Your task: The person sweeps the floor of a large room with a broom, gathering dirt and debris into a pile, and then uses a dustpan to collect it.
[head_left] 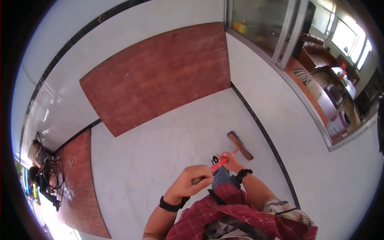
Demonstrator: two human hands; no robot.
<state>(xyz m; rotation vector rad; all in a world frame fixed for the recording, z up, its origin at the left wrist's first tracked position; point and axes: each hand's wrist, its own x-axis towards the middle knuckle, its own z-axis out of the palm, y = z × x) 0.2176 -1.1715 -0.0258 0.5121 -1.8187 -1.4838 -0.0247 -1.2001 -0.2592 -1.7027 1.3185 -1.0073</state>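
broom with a long red handle [221, 162] and a flat brown brush head [240, 145] rests on the white tiled floor [160, 152] in front of me. i see my left hand [192, 182] with fingers curled round the handle top, my right hand [230, 160] gripping lower. i think it is light and stiff, best held by the handle.

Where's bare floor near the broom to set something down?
Widest bare patch: white floor between the red-brown panel, the broom head and the left hand. A second strip lies right of the black floor line, up to the glass partition. Crowded: around the red handle under the right hand, and the far-left corner with cables.
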